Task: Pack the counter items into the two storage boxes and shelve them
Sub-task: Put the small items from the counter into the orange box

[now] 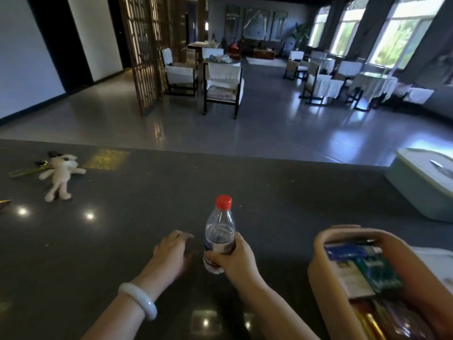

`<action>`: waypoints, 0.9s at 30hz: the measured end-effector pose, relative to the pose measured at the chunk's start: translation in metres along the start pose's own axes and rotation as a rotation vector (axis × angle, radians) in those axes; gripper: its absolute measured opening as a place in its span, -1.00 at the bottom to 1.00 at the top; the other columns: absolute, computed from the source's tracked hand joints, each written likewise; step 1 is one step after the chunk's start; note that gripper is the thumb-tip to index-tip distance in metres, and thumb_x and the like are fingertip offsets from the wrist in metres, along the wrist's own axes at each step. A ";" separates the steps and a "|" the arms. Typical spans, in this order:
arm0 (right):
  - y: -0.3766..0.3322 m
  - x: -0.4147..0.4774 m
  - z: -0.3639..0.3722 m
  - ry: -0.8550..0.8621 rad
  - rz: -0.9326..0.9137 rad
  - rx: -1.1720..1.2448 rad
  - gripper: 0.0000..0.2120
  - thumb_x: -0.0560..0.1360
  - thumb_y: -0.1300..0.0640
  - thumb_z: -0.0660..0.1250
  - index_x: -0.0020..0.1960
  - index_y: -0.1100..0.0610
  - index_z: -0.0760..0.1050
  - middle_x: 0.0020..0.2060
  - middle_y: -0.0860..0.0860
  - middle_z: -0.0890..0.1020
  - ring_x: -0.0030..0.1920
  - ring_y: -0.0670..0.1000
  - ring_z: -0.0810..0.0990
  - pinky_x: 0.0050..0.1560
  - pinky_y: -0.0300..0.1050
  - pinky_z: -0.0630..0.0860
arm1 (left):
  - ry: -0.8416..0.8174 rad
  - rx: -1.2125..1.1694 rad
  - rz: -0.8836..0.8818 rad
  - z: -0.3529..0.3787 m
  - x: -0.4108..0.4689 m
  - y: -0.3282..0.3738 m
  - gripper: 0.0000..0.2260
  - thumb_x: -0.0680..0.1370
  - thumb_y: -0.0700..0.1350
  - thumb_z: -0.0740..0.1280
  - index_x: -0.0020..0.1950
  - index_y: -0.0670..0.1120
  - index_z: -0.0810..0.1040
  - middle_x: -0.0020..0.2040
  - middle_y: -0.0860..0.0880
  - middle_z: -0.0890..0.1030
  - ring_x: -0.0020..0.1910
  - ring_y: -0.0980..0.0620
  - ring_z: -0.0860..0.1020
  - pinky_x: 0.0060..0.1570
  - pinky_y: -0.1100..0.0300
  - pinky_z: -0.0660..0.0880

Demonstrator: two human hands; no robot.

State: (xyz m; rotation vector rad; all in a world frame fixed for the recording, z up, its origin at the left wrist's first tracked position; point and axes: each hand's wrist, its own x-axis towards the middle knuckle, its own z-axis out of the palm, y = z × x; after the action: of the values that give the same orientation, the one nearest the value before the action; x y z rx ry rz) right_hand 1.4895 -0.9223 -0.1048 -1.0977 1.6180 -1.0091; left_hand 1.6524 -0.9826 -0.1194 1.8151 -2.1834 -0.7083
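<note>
Desk (147,192): 1 upright water bottle (220,233) at centre, the right hand (235,257) grip curled round it. Left hand (171,252) at its 9 o'clock, grip loose and empty. 2 storage boxes: pink box (318,273), open, 4 o'clock; green box (416,192), lidded, 2 o'clock. 1 plush toy (61,174), 10 o'clock.

The dark, polished stone worktop (294,204), finely speckled, mirrors ceiling lights as bright spots. At its far left a white plush toy (61,174) with long limbs lies flat, with a green looped strap (23,171) just beside its head. A clear plastic water bottle (220,236) with a red cap stands upright near the front middle, gripped by the right hand (235,258). At the far right sits a pale green lidded plastic box (424,190). Nearer, at the front right, is an open pink plastic box (321,278) holding packets. A yellow pointed scrap (5,203) shows at the left edge.
</note>
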 end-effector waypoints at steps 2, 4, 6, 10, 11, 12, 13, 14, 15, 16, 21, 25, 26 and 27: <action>-0.004 -0.018 -0.040 0.033 -0.044 0.029 -0.53 0.31 0.11 0.58 0.13 -0.08 0.46 -0.03 -0.13 0.65 -0.01 -0.17 0.63 -0.07 -0.30 0.55 | -0.009 -0.068 0.028 0.013 -0.012 0.035 -0.72 0.55 -0.11 0.37 0.25 -0.02 0.52 0.24 0.02 0.47 0.24 0.00 0.49 0.30 0.05 0.40; -0.012 -0.038 -0.084 0.038 -0.097 0.032 -0.54 0.33 0.09 0.56 0.14 -0.08 0.45 -0.03 -0.14 0.65 -0.02 -0.21 0.62 -0.10 -0.34 0.54 | -0.002 -0.080 0.141 0.026 -0.032 0.080 -0.89 0.57 -0.11 0.34 0.08 0.01 0.57 0.08 0.04 0.54 0.08 0.05 0.56 0.17 0.07 0.49; -0.018 -0.058 -0.126 0.054 -0.156 -0.009 -0.52 0.32 0.05 0.56 0.16 -0.10 0.44 -0.04 -0.18 0.64 -0.03 -0.25 0.60 -0.17 -0.42 0.51 | 0.003 -0.096 0.201 0.040 -0.050 0.126 -0.92 0.57 -0.16 0.32 -0.08 -0.01 0.59 -0.08 0.02 0.60 -0.09 0.11 0.59 0.04 0.09 0.55; -0.015 -0.096 -0.204 0.075 -0.230 -0.090 -0.50 0.31 -0.02 0.56 0.18 -0.11 0.45 -0.04 -0.21 0.63 -0.04 -0.29 0.58 -0.21 -0.48 0.47 | 0.046 -0.137 0.236 0.070 -0.080 0.209 -0.90 0.57 -0.17 0.29 -0.09 -0.08 0.59 -0.13 0.00 0.61 -0.13 0.11 0.58 0.00 0.13 0.54; -0.011 -0.105 -0.223 0.079 -0.236 -0.098 -0.50 0.32 -0.03 0.55 0.19 -0.12 0.45 -0.04 -0.21 0.63 -0.03 -0.30 0.58 -0.18 -0.47 0.47 | 0.068 -0.162 0.248 0.076 -0.085 0.227 -0.88 0.57 -0.16 0.28 -0.12 -0.07 0.59 -0.16 0.02 0.59 -0.15 0.14 0.57 -0.02 0.16 0.55; -0.006 -0.113 -0.238 0.079 -0.241 -0.113 -0.50 0.33 -0.04 0.55 0.20 -0.14 0.44 -0.03 -0.22 0.63 -0.02 -0.29 0.58 -0.14 -0.45 0.48 | 0.076 -0.185 0.242 0.080 -0.093 0.243 -0.87 0.58 -0.14 0.28 -0.14 -0.07 0.58 -0.19 0.02 0.58 -0.20 0.15 0.57 -0.08 0.24 0.55; -0.002 -0.121 -0.253 0.078 -0.246 -0.138 -0.50 0.34 -0.06 0.54 0.21 -0.15 0.43 -0.01 -0.22 0.62 0.00 -0.28 0.57 -0.08 -0.41 0.49 | 0.071 -0.200 0.220 0.083 -0.101 0.256 -0.87 0.58 -0.13 0.28 -0.14 -0.07 0.57 -0.21 0.02 0.57 -0.23 0.16 0.57 -0.12 0.30 0.54; 0.002 -0.127 -0.266 0.077 -0.254 -0.162 -0.50 0.35 -0.07 0.53 0.22 -0.16 0.43 0.00 -0.22 0.62 0.01 -0.26 0.57 -0.02 -0.36 0.51 | 0.061 -0.209 0.191 0.085 -0.109 0.267 -0.90 0.58 -0.12 0.29 -0.11 -0.06 0.57 -0.18 0.03 0.57 -0.21 0.18 0.57 -0.11 0.32 0.54; 0.005 -0.132 -0.276 0.076 -0.260 -0.178 -0.50 0.35 -0.08 0.52 0.23 -0.17 0.42 0.00 -0.23 0.62 0.01 -0.25 0.58 0.01 -0.33 0.53 | 0.072 -0.218 0.189 0.087 -0.115 0.273 -0.94 0.57 -0.09 0.31 -0.06 -0.02 0.57 -0.12 0.05 0.58 -0.16 0.19 0.58 -0.04 0.28 0.55; 0.008 -0.139 -0.286 0.066 -0.263 -0.192 -0.50 0.36 -0.09 0.51 0.23 -0.18 0.42 -0.01 -0.25 0.61 0.00 -0.25 0.58 0.01 -0.32 0.53 | 0.105 -0.226 0.206 0.089 -0.122 0.279 -0.94 0.56 -0.06 0.32 0.01 0.02 0.57 -0.03 0.08 0.57 -0.06 0.19 0.57 0.04 0.23 0.54; 0.026 -0.162 -0.331 -0.003 -0.248 -0.252 -0.47 0.28 -0.07 0.57 0.15 -0.26 0.41 -0.10 -0.38 0.56 -0.04 -0.26 0.57 0.02 -0.26 0.55 | 0.195 -0.273 0.258 0.088 -0.155 0.302 -0.78 0.57 0.02 0.31 0.21 0.10 0.52 0.09 0.18 0.52 0.06 0.26 0.51 -0.03 0.38 0.43; 0.043 -0.176 -0.355 -0.128 -0.202 -0.368 -0.43 0.25 -0.07 0.59 0.16 -0.23 0.39 -0.02 -0.27 0.60 -0.01 -0.24 0.57 0.04 -0.24 0.55 | 0.143 -0.357 0.288 0.089 -0.176 0.321 -0.77 0.53 -0.03 0.38 0.16 0.17 0.51 0.02 0.26 0.59 0.04 0.39 0.52 -0.03 0.45 0.47; 0.046 -0.179 -0.359 -0.143 -0.205 -0.398 -0.43 0.24 -0.08 0.59 0.15 -0.22 0.40 -0.04 -0.26 0.61 -0.04 -0.26 0.57 0.01 -0.26 0.54 | 0.121 -0.384 0.295 0.092 -0.181 0.323 -0.77 0.52 -0.04 0.39 0.14 0.17 0.51 0.01 0.26 0.60 0.04 0.38 0.53 0.01 0.40 0.49; 0.049 -0.181 -0.362 -0.153 -0.205 -0.426 -0.43 0.23 -0.09 0.59 0.15 -0.21 0.41 -0.06 -0.25 0.62 -0.05 -0.25 0.57 -0.01 -0.26 0.54 | 0.094 -0.430 0.303 0.093 -0.185 0.324 -0.76 0.51 -0.06 0.41 0.13 0.17 0.52 -0.01 0.24 0.62 0.04 0.34 0.56 0.03 0.35 0.52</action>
State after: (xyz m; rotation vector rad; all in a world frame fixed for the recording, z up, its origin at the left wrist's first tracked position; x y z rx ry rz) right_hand 1.1671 -0.6880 -0.0165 -1.6130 1.6593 -0.6991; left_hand 1.3698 -0.7426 -0.0156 1.2496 -1.9905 -0.9139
